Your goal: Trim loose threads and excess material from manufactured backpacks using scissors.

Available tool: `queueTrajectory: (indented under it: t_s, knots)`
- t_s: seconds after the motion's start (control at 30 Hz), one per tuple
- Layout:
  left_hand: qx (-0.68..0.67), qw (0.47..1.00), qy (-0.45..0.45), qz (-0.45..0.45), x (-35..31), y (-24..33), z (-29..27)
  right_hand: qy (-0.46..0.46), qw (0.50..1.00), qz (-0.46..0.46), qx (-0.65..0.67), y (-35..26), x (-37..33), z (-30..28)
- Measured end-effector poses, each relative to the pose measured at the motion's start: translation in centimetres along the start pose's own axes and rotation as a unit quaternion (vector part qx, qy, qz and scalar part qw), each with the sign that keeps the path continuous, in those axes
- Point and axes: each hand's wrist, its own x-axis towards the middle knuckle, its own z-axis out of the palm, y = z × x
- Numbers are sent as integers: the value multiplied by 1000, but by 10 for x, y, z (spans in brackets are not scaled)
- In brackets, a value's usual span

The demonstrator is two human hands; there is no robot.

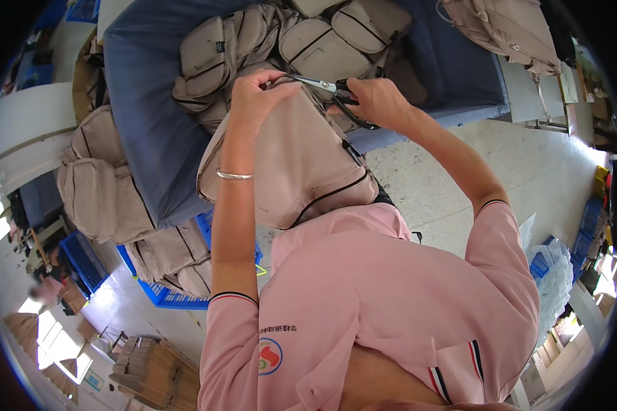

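Observation:
A beige backpack [288, 151] with dark zip lines leans up from my lap against the rim of a blue fabric bin. At its upper edge my left hand [253, 99] is closed in a pinch; what lies between thumb and finger is too small to make out. My right hand [377, 103] grips a pair of scissors [317, 83] by the black handles. Their silver blades point left, with the tips close to my left fingertips. Behind both hands, more beige backpacks [315, 51] are heaped inside the bin [144, 123].
Further beige backpacks [99, 175] are piled left of the bin, some over a blue plastic crate [175, 299]. Another beige bag [504, 31] sits at the upper right. Stacked cardboard [151, 373] stands lower left. Clear plastic wrapping [555, 274] hangs at the right.

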Motion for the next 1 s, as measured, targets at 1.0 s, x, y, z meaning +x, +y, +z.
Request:
queueTrajectory:
  t_s: [1.0]
  knots:
    - [-34, 999, -42, -11, -7, -3, -18, -19, 995, -77, -53, 9, 23, -24]
